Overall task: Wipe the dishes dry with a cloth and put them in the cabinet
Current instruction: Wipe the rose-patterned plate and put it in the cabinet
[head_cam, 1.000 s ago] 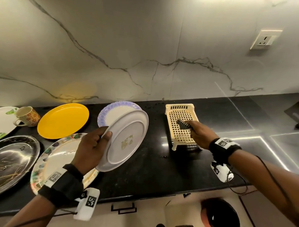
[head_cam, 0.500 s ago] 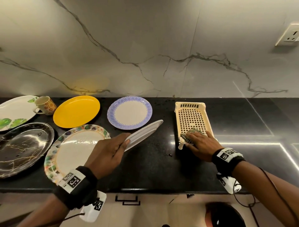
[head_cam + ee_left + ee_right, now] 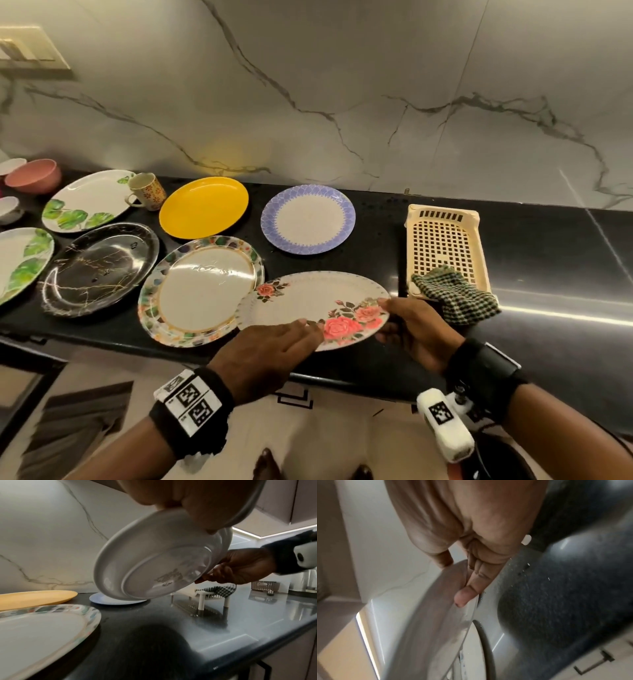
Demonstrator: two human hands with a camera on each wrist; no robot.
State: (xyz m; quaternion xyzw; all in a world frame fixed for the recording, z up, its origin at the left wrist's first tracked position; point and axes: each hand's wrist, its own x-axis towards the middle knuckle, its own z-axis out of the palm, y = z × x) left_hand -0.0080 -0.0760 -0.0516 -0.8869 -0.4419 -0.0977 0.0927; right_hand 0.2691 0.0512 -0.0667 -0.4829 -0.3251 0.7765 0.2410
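- While both hands hold it, the rose-patterned plate [image 3: 308, 301] hangs face up over the front edge of the black countertop [image 3: 380, 246], low in the middle of the head view.
- Along the near rim, the left hand [image 3: 270, 349] pinches it, fingers laid flat on top and a digit pressed to the white underside in the left wrist view.
- At the plate's right end, the right hand [image 3: 416, 329] grips the rim, thumb on top beside the roses, fingers [image 3: 471, 585] underneath.
- Right of centre, the checked cloth [image 3: 455, 296] lies draped over the near end of the cream perforated basket [image 3: 445, 236], just behind the right hand.
- Toward the left, the held plate's end overlaps the floral-rimmed plate [image 3: 200, 291]; the blue-rimmed plate [image 3: 308, 219] and yellow plate [image 3: 203, 207] sit above.
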